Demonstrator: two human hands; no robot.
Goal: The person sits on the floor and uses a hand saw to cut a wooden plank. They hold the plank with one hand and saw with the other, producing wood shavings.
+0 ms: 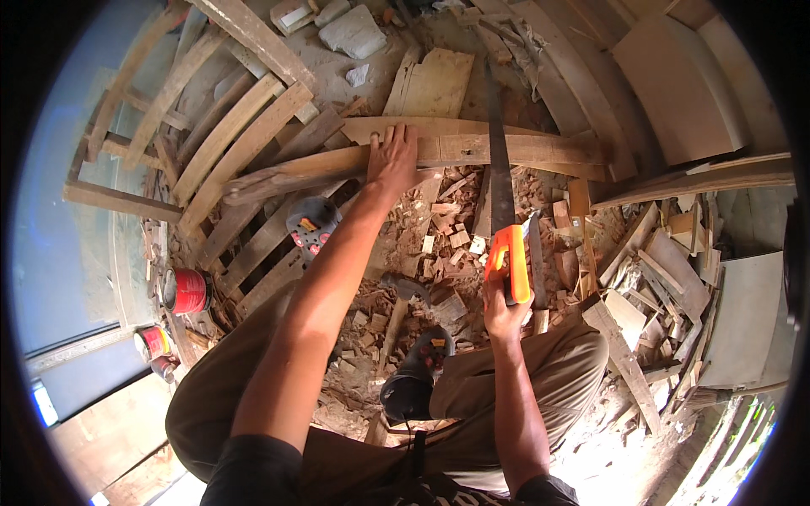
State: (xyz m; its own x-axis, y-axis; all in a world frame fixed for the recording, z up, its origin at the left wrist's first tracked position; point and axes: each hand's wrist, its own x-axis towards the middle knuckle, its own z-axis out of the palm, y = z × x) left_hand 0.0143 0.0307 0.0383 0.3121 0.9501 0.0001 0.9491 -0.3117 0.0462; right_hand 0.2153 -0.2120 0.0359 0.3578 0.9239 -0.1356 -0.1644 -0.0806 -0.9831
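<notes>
A long wooden beam [506, 150] lies crosswise in front of me, over a thinner plank [354, 126] whose edge shows behind it. My left hand [393, 158] presses down on the beam, its fingers curled over the far side. In my right hand [504, 314] is the orange and black handle of a handsaw [501, 190]. The saw's dark blade points away from me and crosses the beam to the right of my left hand. Whether its teeth have entered the wood, I cannot tell.
Wood offcuts [456, 232] and chips cover the ground below the beam. A hammer [396, 316] lies between my legs, near my shoe [413, 379]. Slatted wood frames [245, 156] and a red can [187, 290] stand at left. Boards [675, 88] lean at right.
</notes>
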